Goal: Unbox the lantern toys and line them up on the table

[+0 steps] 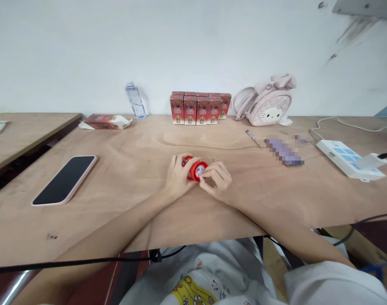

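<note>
My left hand (177, 174) is wrapped round a small red lantern (191, 170), tipped on its side just above the table. Its round white base (200, 170) with a dark spot faces my right hand. Thumb and fingers of my right hand (217, 178) are pinched together at the rim of that base. Whatever they hold, if anything, is too small or hidden to tell. A tiny pin-like piece (214, 159) shows just behind the right fingers.
Red Christmas boxes (196, 110) stand by the wall, between a water bottle (136, 101) and a pink bag (269, 106). An opened red box (106, 121) and a phone (65, 180) lie left. Right are a pen (253, 138), a blurred purple item (282, 151) and a power strip (346, 159).
</note>
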The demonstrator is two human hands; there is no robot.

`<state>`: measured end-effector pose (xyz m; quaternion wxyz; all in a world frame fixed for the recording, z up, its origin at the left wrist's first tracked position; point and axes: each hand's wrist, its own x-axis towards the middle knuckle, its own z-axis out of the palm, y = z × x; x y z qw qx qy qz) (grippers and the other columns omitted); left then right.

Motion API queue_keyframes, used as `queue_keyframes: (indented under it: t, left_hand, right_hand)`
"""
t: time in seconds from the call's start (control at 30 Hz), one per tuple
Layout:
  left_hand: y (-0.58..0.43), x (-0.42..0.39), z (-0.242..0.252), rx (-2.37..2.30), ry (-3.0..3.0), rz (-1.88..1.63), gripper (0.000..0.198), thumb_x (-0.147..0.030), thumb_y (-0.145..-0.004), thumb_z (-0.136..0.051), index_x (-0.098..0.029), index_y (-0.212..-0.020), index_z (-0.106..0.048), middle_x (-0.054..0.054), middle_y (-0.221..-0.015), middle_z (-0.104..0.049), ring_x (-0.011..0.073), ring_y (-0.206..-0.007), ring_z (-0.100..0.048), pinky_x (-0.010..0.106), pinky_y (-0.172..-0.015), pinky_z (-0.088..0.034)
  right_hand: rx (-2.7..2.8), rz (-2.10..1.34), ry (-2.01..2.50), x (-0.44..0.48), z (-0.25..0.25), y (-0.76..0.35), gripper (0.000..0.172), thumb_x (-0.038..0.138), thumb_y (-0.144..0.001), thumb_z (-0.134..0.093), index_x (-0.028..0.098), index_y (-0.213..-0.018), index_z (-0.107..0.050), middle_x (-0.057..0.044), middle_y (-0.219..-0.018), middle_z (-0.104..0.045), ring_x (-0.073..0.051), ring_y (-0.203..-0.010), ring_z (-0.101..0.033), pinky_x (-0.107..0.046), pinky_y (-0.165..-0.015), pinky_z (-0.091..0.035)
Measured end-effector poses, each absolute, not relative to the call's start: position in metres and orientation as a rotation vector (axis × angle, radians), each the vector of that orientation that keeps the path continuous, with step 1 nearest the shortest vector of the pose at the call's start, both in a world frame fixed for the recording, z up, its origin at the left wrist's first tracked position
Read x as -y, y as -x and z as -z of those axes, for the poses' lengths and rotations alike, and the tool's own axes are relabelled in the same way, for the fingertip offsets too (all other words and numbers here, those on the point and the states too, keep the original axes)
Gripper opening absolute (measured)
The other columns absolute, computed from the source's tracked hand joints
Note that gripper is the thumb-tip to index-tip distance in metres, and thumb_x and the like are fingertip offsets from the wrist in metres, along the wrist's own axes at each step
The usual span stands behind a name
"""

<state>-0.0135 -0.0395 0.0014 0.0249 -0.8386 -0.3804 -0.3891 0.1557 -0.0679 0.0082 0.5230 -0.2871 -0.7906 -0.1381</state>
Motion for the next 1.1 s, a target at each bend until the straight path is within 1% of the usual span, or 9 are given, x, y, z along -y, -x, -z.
queue_keyframes:
  t: [0.07,0.17,0.27,0.37,0.5,0.63,0.8,0.93,1.1]
  left_hand:
    - [0.014,0.039,-0.001,1.169,2.587,1.209,0.044,-0.030,-0.078,-0.063,-0.019,-0.120,-0.055,0.012,-0.117,-0.048,0.0262,-0.101,-0.044,0.041,-0.087,-0.045]
    - [0.015,0.039,-0.001,1.184,2.569,1.209,0.044,-0.030,-0.078,-0.063,-0.019,-0.121,-0.055,0.011,-0.117,-0.048,0.0251,-0.100,-0.045,0.039,-0.087,-0.045]
    - [0.016,0.038,-0.001,1.182,2.549,1.199,0.043,-0.033,-0.080,-0.063,-0.019,-0.120,-0.056,0.012,-0.117,-0.048,0.0248,-0.099,-0.045,0.039,-0.087,-0.044]
    - [0.017,0.036,-0.001,1.202,2.522,1.166,0.041,-0.036,-0.080,-0.064,-0.021,-0.118,-0.058,0.012,-0.117,-0.049,0.0266,-0.101,-0.044,0.041,-0.088,-0.041]
    - [0.019,0.034,0.001,1.207,2.515,1.123,0.040,-0.036,-0.080,-0.065,-0.024,-0.118,-0.061,0.012,-0.120,-0.049,0.0279,-0.104,-0.044,0.044,-0.090,-0.038]
    - [0.018,0.035,0.002,1.149,2.516,1.080,0.038,-0.032,-0.082,-0.064,-0.027,-0.119,-0.061,0.012,-0.124,-0.048,0.0279,-0.105,-0.044,0.044,-0.089,-0.038]
    - [0.017,0.037,0.003,1.099,2.434,1.029,0.040,-0.030,-0.081,-0.065,-0.031,-0.121,-0.062,0.012,-0.125,-0.048,0.0288,-0.104,-0.041,0.043,-0.085,-0.038]
    - [0.016,0.038,0.003,1.056,2.364,1.017,0.037,-0.030,-0.084,-0.063,-0.035,-0.121,-0.061,0.011,-0.125,-0.049,0.0278,-0.102,-0.041,0.041,-0.082,-0.038]
    - [0.016,0.037,0.002,1.025,2.298,1.042,0.034,-0.028,-0.085,-0.062,-0.036,-0.118,-0.063,0.010,-0.125,-0.050,0.0271,-0.103,-0.041,0.039,-0.082,-0.037]
  right_hand:
    - [1.827,0.256,0.746,0.069,-0.008,-0.154,0.014,0.014,-0.078,-0.059,0.022,-0.088,-0.053,-0.006,-0.091,-0.060,-0.019,-0.084,-0.058,-0.036,-0.075,-0.051]
    - [1.743,0.053,0.833,0.070,-0.008,-0.153,0.032,0.021,-0.077,-0.062,0.021,-0.107,-0.050,-0.011,-0.112,-0.054,-0.024,-0.106,-0.055,-0.043,-0.088,-0.050]
    - [1.777,-0.318,0.877,0.066,-0.007,-0.154,0.044,0.028,-0.080,-0.061,0.021,-0.120,-0.044,-0.012,-0.119,-0.054,-0.023,-0.111,-0.056,-0.043,-0.093,-0.050]
    - [1.739,-0.730,0.853,0.060,-0.005,-0.156,0.040,0.034,-0.082,-0.062,0.023,-0.117,-0.047,-0.009,-0.116,-0.059,-0.019,-0.103,-0.061,-0.038,-0.089,-0.052]
    - [1.554,-1.007,0.799,0.056,-0.003,-0.157,0.041,0.038,-0.069,-0.076,0.024,-0.099,-0.052,-0.004,-0.100,-0.065,-0.018,-0.091,-0.064,-0.035,-0.080,-0.053]
    - [1.431,-1.089,0.803,0.056,0.000,-0.154,0.042,0.037,-0.062,-0.081,0.023,-0.088,-0.051,0.000,-0.086,-0.063,-0.016,-0.082,-0.062,-0.032,-0.073,-0.051]
    - [1.400,-1.182,0.766,0.053,0.001,-0.156,0.047,0.038,-0.057,-0.084,0.024,-0.084,-0.048,0.002,-0.084,-0.057,-0.014,-0.078,-0.058,-0.029,-0.069,-0.048]
    - [1.459,-1.274,0.693,0.047,-0.001,-0.162,0.043,0.042,-0.062,-0.080,0.024,-0.082,-0.047,0.003,-0.084,-0.053,-0.013,-0.077,-0.053,-0.027,-0.068,-0.046]
    - [1.491,-1.253,0.714,0.046,-0.001,-0.163,0.041,0.045,-0.067,-0.077,0.025,-0.084,-0.046,0.002,-0.084,-0.052,-0.013,-0.079,-0.052,-0.029,-0.070,-0.046]
